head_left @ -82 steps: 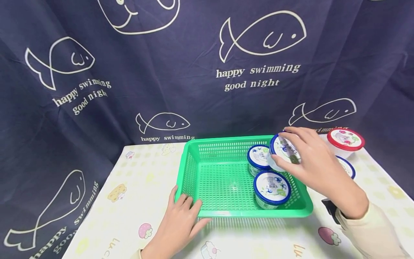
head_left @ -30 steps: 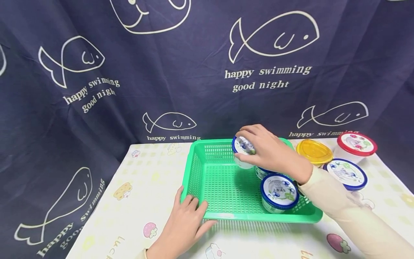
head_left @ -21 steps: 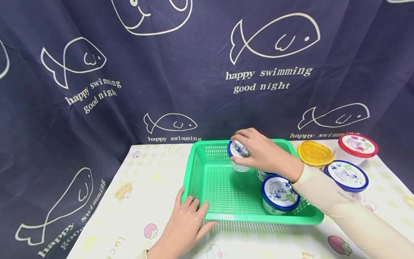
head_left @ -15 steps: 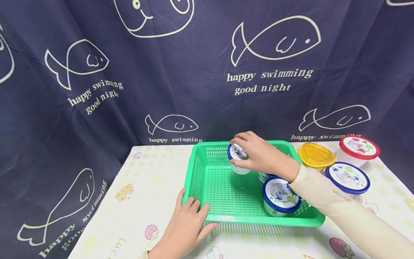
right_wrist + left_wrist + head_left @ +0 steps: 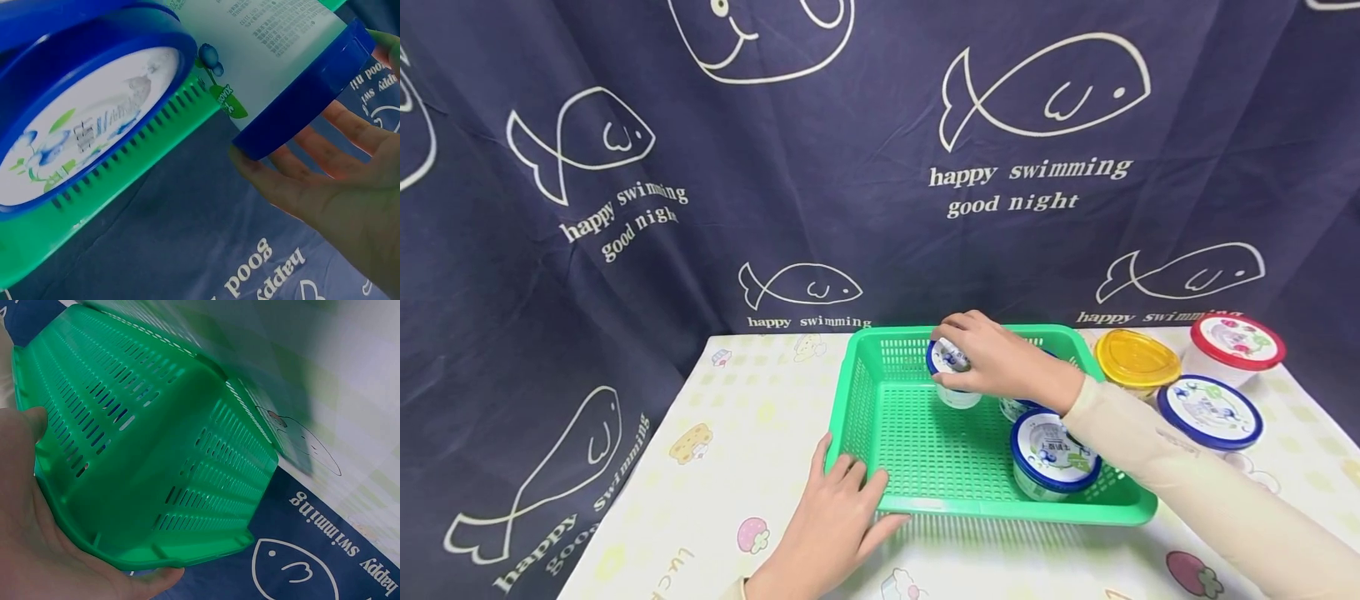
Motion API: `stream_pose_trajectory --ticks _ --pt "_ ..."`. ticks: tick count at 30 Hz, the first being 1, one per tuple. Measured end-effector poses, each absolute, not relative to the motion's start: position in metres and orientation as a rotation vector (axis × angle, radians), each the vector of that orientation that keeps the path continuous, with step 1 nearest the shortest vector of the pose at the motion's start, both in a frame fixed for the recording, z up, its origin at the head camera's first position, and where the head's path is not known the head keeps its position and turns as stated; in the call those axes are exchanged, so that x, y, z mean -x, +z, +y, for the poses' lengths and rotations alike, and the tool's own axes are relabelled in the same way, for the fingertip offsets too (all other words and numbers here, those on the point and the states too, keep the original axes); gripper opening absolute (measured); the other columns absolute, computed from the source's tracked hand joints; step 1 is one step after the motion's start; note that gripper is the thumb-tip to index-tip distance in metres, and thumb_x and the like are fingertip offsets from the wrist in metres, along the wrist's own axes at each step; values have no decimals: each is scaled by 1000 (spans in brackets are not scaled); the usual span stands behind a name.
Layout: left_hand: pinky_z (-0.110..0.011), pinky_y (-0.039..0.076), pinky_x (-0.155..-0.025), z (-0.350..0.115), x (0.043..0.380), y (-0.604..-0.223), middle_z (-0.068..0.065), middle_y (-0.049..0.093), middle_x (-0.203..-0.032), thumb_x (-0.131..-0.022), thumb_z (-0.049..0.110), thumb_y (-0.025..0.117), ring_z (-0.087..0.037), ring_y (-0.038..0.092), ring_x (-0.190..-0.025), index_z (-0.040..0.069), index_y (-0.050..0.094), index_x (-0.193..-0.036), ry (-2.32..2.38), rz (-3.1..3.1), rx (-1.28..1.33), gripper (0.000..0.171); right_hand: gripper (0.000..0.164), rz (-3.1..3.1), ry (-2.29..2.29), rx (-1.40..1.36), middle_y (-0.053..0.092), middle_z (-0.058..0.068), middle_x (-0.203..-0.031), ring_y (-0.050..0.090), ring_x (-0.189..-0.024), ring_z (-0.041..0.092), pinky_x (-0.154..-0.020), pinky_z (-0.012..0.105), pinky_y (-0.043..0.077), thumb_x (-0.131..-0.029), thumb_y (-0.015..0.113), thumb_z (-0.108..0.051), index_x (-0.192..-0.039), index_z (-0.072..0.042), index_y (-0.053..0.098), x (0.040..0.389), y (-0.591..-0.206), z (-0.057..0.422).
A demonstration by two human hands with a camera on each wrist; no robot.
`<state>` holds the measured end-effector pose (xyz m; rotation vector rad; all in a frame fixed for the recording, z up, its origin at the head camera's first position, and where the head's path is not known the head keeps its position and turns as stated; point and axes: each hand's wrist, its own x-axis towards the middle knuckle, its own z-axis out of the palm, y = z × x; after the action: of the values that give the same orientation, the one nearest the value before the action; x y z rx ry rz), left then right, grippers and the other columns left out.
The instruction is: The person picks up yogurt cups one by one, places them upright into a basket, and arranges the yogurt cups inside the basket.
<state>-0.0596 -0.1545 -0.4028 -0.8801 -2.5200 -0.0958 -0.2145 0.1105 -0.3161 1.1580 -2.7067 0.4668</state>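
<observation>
My right hand holds a clear plastic tub by its blue lid, over the back middle of the green basket. In the right wrist view, fingers and thumb span the lid of this blueberry-printed tub. At the basket's right end stand two more blue-lidded tubs: a front one in full view and a rear one mostly behind my right hand. My left hand grips the basket's front left corner, fingers over the rim, thumb outside; the left wrist view shows the basket corner against the palm.
Right of the basket sit a yellow-lidded tub, a red-lidded tub and another blue-lidded tub. A patterned cloth covers the table. Close behind it hangs a dark blue curtain.
My right hand has carried the blue-lidded tub left from the basket's right end and lowered it slightly, uncovering the yellow-lidded tub. My left hand keeps its grip. The head view has shifted slightly.
</observation>
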Motion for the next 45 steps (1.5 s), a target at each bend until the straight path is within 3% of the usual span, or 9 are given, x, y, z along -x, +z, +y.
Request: stream_pose_trajectory --ticks 16,21,26,34,40,45 --pt "-67 28 -106 -154 60 -403 1 53 -75 -90 59 61 -25 58 -90 16 56 -89 -88 -2524 880 43 47 -2820 410 -1193 59 11 -124 54 -110 30 -89 45 50 -90 71 -41 -122 -8 63 222 -333 105" --pt "-68 30 -104 -152 59 -403 2 54 -75 -92 62 57 -24 58 -89 18 55 -87 -62 -2538 870 43 48 -2849 431 -1222 57 12 -128 52 -115 31 -93 46 48 -90 72 -38 -124 -6 61 223 -334 105" --pt "-67 29 -106 -151 59 -402 2 55 -75 -90 60 61 -24 59 -91 18 54 -86 -81 -2562 865 43 51 -2895 432 -1214 53 15 -133 50 -121 33 -96 48 48 -91 72 -37 -129 -5 59 222 -334 107" --pt "-67 27 -106 -152 59 -402 1 54 -74 -90 59 62 -24 58 -90 17 54 -85 -98 -2544 867 43 58 -3004 405 -1184 42 18 -147 40 -135 36 -102 52 45 -98 59 -46 -143 -11 46 223 -338 107" --pt "-67 29 -105 -151 59 -402 1 55 -74 -93 61 55 -24 58 -89 17 53 -85 -86 -2528 870 45 64 -2990 379 -1177 42 20 -146 40 -134 39 -102 54 45 -98 59 -48 -146 -9 44 218 -335 110" --pt "-67 27 -107 -151 59 -402 1 55 -74 -92 60 58 -24 58 -90 17 53 -85 -109 -2540 864 44 62 -2994 377 -1109 43 20 -147 40 -135 40 -102 55 44 -98 59 -47 -145 -9 46 211 -325 117"
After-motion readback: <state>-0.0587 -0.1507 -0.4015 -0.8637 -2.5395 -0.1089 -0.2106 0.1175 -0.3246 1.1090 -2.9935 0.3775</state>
